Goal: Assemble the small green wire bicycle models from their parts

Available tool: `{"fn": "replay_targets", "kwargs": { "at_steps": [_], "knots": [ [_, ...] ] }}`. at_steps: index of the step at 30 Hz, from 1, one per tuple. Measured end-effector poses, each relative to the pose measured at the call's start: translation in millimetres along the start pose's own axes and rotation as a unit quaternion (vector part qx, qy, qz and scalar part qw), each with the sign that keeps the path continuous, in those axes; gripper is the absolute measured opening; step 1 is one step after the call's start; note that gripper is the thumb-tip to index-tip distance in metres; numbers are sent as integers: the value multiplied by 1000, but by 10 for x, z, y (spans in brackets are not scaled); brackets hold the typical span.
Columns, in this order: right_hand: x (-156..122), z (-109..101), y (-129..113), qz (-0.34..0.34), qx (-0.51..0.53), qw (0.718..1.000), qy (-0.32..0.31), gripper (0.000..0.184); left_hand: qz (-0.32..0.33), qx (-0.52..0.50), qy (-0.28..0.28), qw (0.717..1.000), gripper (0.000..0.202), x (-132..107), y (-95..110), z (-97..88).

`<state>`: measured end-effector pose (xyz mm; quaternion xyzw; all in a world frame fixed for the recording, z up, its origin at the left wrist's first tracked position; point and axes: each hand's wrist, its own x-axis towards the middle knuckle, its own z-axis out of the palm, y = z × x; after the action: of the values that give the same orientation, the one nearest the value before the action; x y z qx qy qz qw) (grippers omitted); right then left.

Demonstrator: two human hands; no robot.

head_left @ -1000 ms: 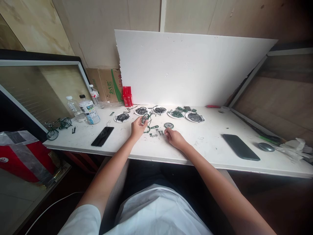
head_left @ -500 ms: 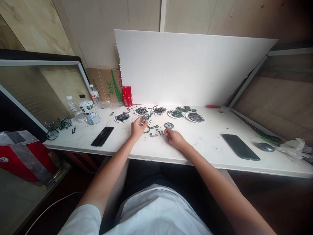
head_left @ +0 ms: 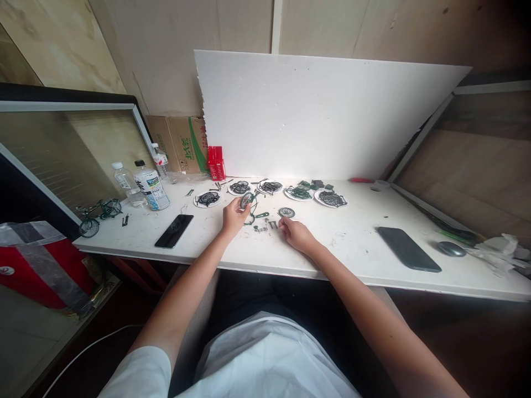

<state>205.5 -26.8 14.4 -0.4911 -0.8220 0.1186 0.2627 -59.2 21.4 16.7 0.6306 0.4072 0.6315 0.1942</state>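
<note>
Wheel (head_left: pixel 286 212), round, green-rimmed, spoked, lies flat just beyond the right hand (head_left: pixel 296 233), grip unclear, while the left hand (head_left: pixel 234 217) pinches a similar upright wheel (head_left: pixel 246 200).

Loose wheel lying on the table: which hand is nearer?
Right. The right hand is just this side of the wheel; the left hand is farther off, to its left, holding another wheel.

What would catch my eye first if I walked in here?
Probably the big white board standing at the back of the table. Next, the left hand holding up a small spoked wheel, with the right hand beside another wheel lying flat. At the table's left end stands a little model bicycle.
</note>
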Motion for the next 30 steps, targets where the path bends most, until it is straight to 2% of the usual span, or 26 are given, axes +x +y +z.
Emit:
{"fn": "replay_targets", "kwargs": {
  "at_steps": [30],
  "knots": [
    [3,10,4,9,-11,1000,-2,19,-4,-6,-3,1000,29,0,-12,0]
  ]
}}
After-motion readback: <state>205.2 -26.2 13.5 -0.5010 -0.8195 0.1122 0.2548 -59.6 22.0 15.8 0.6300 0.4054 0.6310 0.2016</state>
